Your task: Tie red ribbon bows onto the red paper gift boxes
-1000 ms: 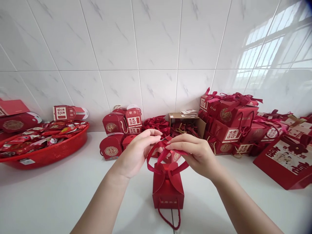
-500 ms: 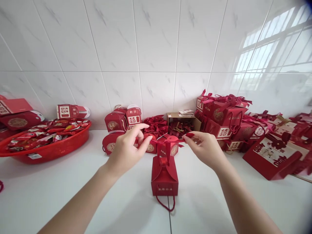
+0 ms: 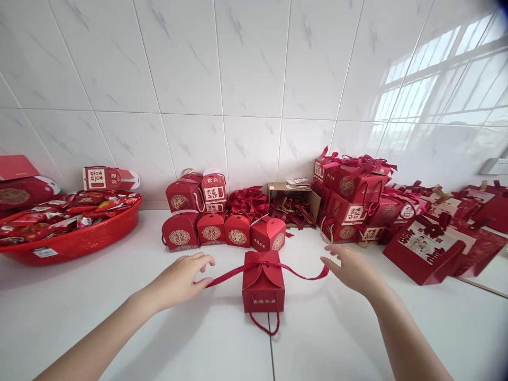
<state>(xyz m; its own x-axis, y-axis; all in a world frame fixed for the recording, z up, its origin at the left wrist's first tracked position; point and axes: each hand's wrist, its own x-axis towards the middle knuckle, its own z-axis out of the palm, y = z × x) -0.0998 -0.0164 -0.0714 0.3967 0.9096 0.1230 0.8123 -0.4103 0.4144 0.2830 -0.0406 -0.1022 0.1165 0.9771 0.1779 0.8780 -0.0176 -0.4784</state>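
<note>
A small dark-red gift box (image 3: 264, 288) stands upright on the table in front of me, a twisted cord handle hanging over its front. Around its gathered top runs a red ribbon (image 3: 304, 274), knotted once, with a tail stretching out to each side. At the tip of the left tail, my left hand (image 3: 184, 278) pinches the ribbon with the thumb; the forefinger stands apart. My right hand (image 3: 351, 267) has its fingertips at the end of the right tail, which sags slightly; the exact grip is partly hidden behind the thumb.
Behind stand several red boxes (image 3: 211, 229) and a carton (image 3: 315, 203) of ribbons. A red basin (image 3: 91, 233) of wrapped packets is at left. Ribboned boxes (image 3: 353, 185) are piled at right beside a red gift bag (image 3: 424, 251). A tiled wall (image 3: 254, 63) closes the back.
Both hands have moved down and farther apart, drawing the ribbon tails outward. The raised ribbon above the box is now a tight knot, and the box flaps have closed together.
</note>
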